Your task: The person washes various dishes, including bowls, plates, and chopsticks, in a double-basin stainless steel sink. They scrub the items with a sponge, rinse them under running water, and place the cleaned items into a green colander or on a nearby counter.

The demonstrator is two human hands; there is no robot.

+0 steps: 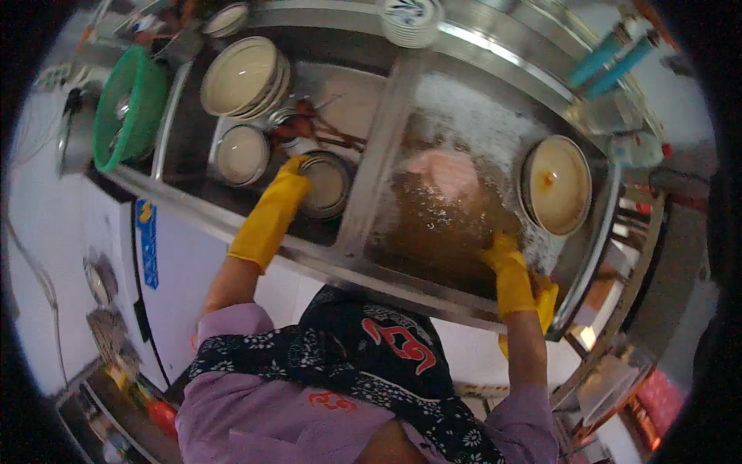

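Observation:
My left hand (295, 177), in a yellow rubber glove, has its fingers on the rim of a round bowl (324, 185) in the left sink basin. Beside it lie a smaller bowl (242, 155), a stack of large bowls (240, 76) and reddish-brown utensils (295, 124). My right hand (503, 252), gloved the same way and blurred, is at the near right of the right basin, over murky, foamy water. A pinkish cloth-like thing (449, 171) lies in that water. To the right rest stacked large bowls (559, 185), the top one with an orange stain. Whether my right fingers hold anything is unclear.
A green plastic basket (136, 110) stands left of the sink. Behind the basins are a stack of patterned plates (410, 20) and a small bowl stack (226, 20). A metal divider (377, 151) separates the basins. Another yellow glove (546, 301) hangs over the front edge.

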